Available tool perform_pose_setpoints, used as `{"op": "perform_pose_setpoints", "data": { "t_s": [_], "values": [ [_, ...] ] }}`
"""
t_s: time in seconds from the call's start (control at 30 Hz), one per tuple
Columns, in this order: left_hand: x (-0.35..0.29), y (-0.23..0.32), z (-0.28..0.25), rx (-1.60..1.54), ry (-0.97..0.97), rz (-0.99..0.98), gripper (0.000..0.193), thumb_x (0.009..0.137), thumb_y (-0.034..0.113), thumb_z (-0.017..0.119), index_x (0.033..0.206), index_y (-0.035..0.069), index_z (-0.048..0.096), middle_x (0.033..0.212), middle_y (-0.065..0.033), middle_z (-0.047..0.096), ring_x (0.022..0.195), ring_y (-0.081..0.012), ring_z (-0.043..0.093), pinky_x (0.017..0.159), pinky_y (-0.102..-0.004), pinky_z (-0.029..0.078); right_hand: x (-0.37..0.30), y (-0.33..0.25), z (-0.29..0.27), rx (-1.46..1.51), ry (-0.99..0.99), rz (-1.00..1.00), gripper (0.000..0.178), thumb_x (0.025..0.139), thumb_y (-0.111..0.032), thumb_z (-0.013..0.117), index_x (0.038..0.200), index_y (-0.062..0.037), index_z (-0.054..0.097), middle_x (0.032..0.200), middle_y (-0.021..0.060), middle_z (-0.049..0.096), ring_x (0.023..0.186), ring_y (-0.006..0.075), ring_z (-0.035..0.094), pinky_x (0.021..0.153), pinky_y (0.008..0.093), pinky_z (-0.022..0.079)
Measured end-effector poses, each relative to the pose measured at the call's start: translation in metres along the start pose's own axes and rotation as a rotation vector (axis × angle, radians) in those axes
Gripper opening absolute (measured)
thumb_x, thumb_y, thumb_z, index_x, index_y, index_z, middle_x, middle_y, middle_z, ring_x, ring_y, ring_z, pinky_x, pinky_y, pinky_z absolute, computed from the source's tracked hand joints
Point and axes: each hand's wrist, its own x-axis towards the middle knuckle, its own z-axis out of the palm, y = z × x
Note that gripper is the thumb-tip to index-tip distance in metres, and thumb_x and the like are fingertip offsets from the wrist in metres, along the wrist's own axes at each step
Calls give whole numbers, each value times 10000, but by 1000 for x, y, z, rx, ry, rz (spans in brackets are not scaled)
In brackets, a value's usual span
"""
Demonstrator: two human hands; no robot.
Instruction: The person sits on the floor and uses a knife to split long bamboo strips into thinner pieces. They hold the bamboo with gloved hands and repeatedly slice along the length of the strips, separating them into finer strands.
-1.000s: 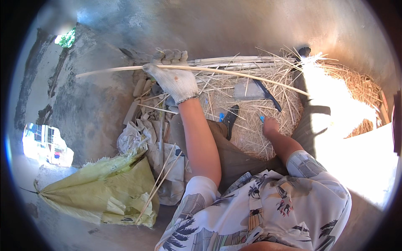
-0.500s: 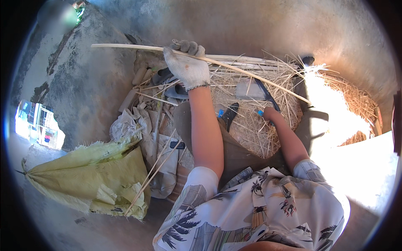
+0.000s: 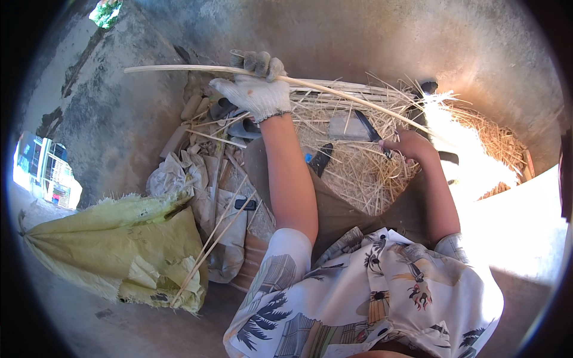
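My left hand, in a grey-white knit glove, grips a long pale bamboo strip under its curled fingers, with the thumb held apart. The strip runs from the upper left down to the right, where bright sunlight washes out its end. Beneath that right part is my bare right hand, fingers curled. Its fingertips are beside a dark narrow blade; what they hold, if anything, cannot be made out. Behind the blade lies a flat grey block. A dark object with a blue bit rests near my knees.
Thin shavings cover the floor ahead, and more strips lie along the wall. A yellow-green sack spreads at left, two thin sticks over it. Nearby are crumpled pale cloth, a small black device and grey footwear.
My right hand has moved up and to the right, toward the strip, and the blue bits beside it no longer show. My left hand still holds the strip, its thumb now spread outward.
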Motion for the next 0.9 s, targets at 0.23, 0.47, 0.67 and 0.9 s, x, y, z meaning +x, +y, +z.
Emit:
{"op": "perform_pose_setpoints", "data": {
  "t_s": [0.23,0.47,0.67,0.9],
  "values": [
    [10,12,-15,-10,-4,55,843,898,872,201,867,90,515,665,-12,414,509,-142,310,383,-247,226,-10,-3,-14,-368,90,-146,737,943,-621,584,1293,28,580,1058,232,699,1056,347,688,895,470,538],
    [10,19,-12,53,39,93,776,929,838,187,889,127,496,673,-4,427,501,-127,317,384,-248,202,-4,-6,-27,-303,-173,-416,1042,823,-691,685,1552,-55,297,1313,307,588,1221,428,596,1017,504,475],
    [7,8,-5,46,128,33,772,917,851,208,860,127,471,617,-4,404,472,-129,318,376,-253,217,-12,-21,-40,-357,-209,-398,1100,737,-439,864,1585,-93,254,1465,258,487,1331,403,521,1092,477,431],
    [18,24,-24,54,-51,20,744,932,822,228,880,130,498,687,-15,416,520,-140,334,414,-276,216,-25,-29,-45,-429,-121,-628,969,681,-189,895,1503,-82,394,1256,177,617,1151,329,628,962,433,502]
  ]
}}
